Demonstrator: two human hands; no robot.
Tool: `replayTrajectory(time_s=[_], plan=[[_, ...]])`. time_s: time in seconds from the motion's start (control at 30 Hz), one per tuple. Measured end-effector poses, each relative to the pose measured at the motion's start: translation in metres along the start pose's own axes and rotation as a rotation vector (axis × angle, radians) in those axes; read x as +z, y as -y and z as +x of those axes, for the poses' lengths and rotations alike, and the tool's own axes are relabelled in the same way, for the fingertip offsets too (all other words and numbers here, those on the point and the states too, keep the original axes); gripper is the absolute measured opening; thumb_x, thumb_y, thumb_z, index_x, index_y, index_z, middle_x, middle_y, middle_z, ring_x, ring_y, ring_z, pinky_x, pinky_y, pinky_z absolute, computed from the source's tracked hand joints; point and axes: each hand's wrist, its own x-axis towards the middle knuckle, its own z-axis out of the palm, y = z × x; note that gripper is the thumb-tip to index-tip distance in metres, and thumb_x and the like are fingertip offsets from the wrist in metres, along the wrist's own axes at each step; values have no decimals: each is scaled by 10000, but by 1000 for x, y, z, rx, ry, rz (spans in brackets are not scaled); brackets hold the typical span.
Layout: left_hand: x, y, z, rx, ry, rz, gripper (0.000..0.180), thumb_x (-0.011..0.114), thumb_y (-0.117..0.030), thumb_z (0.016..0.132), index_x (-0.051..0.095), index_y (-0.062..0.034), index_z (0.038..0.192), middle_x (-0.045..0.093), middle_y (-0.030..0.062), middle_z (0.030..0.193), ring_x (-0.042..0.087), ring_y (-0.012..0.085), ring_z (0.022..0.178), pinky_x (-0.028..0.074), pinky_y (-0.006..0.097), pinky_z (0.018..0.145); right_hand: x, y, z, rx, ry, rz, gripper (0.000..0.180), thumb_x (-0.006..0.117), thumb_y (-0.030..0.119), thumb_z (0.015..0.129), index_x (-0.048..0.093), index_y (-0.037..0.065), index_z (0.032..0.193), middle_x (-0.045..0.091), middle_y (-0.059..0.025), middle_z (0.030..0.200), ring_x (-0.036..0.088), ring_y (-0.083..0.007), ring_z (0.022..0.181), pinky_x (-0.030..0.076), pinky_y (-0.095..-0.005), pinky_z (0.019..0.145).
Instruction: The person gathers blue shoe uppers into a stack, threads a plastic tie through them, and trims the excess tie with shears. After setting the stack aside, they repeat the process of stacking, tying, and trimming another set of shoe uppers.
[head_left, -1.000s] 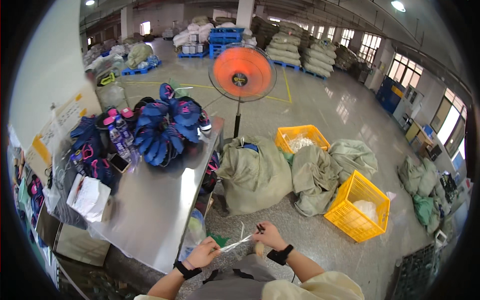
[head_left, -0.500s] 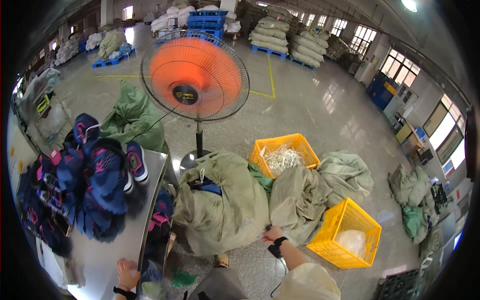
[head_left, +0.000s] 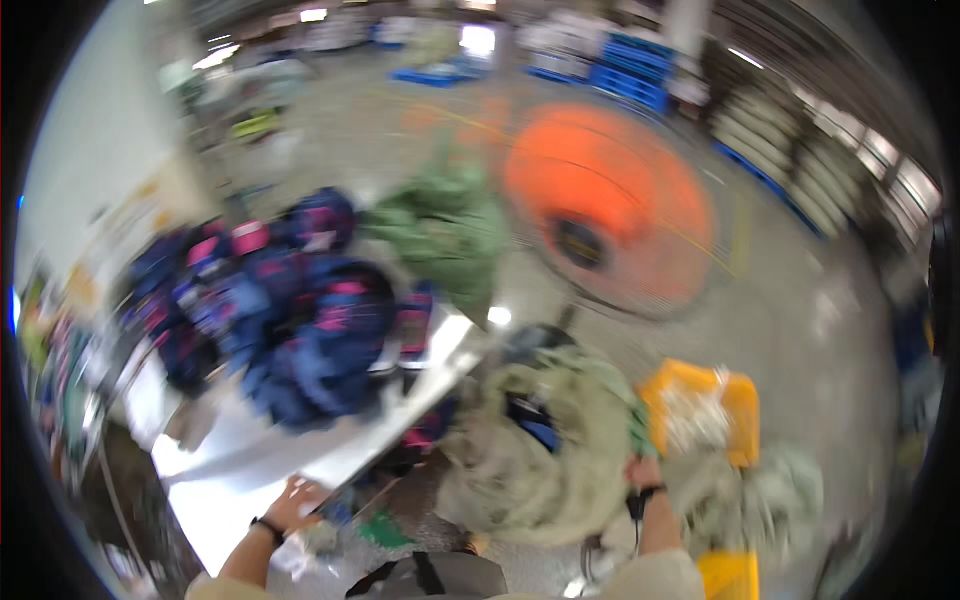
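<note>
My left hand (head_left: 295, 503) rests with fingers stretched out at the near edge of a shiny metal table (head_left: 225, 485). On that table lies a heap of navy and pink shoes (head_left: 320, 330). My right hand (head_left: 643, 470) is down at the right side of a large, full grey-green sack (head_left: 570, 495), its fingers smeared by motion. Whether it touches the sack, I cannot tell. Something dark blue (head_left: 535, 425) shows in the sack's mouth. Both my wrists wear black bands.
A standing fan (head_left: 610, 200) with an orange blur of blades rises beyond the sack. Yellow crates (head_left: 750, 420) and slack sacks (head_left: 785, 500) lie on the right. Behind the table stands a green sack (head_left: 445, 230). Blue pallets (head_left: 635, 70) are farther back.
My view has swung left, so the table and shoes sit nearer the middle and everything is blurred. My left hand stays at the table's edge; my right remains low by the sack.
</note>
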Motion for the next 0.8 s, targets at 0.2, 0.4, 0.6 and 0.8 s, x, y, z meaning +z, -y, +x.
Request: replayTrajectory(time_s=[0.2,0.4,0.6,0.8], plan=[[-34,-30,-11,-324,135,10,577,601,-449,726,448,-158,1200,223,189,1412,246,389,1286,334,452,991,380,-67,-61,-434,712,-1061,273,623,125,779,596,1,1021,616,-81,868,575,-127,712,457,-257,633],[5,20,-13,-206,157,92,565,510,-491,790,473,-88,1186,270,206,1385,229,362,1299,276,407,1033,631,29,-29,-969,362,-801,484,679,96,678,503,50,1126,538,-103,1043,509,-198,743,433,-301,655],[7,31,-29,-52,22,-181,632,520,-503,796,440,-86,1263,191,143,1440,183,296,1330,298,400,1021,730,108,28,-1107,-3,-1586,483,713,266,670,559,78,1087,596,-109,1022,538,-298,986,451,-400,807],[-4,41,-43,55,-7,-423,591,499,-480,825,453,-72,1250,196,154,1436,181,291,1331,277,372,1036,787,104,74,-973,-188,-1232,531,782,329,593,600,18,983,645,-141,923,620,-275,828,472,-368,732]])
